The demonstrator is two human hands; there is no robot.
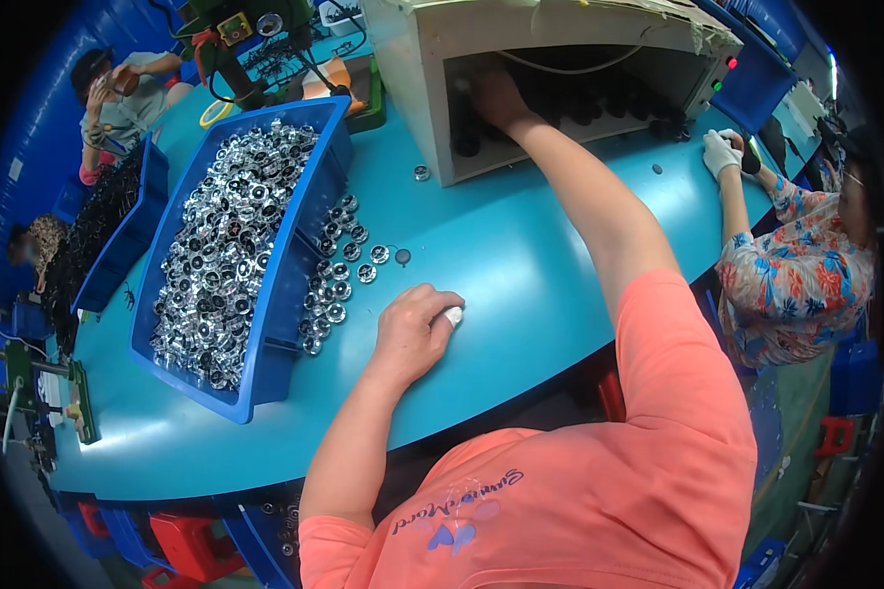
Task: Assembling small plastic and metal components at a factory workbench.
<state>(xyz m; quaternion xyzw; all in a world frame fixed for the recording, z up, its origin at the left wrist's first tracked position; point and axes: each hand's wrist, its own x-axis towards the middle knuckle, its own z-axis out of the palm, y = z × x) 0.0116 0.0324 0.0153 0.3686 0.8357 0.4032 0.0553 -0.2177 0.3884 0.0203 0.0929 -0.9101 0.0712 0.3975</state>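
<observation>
On the turquoise bench [530, 265] stands a pale, open-fronted box [406, 79]; inside, the right hand [499, 98] is too shadowed to tell its grip. The left hand [410, 326] curls loosely. Dark, rounded pieces [666, 127] within the box are probably light and stiff, best taken by their rims; whether the left hand grips the small white piece [453, 316] at its fingertips is unclear.

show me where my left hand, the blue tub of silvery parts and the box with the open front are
left hand [413, 331]: head view, on the back of the hand
blue tub [276, 339]: head view, on its right outer wall
open-fronted box [404, 88]: head view, on its left side wall
</observation>
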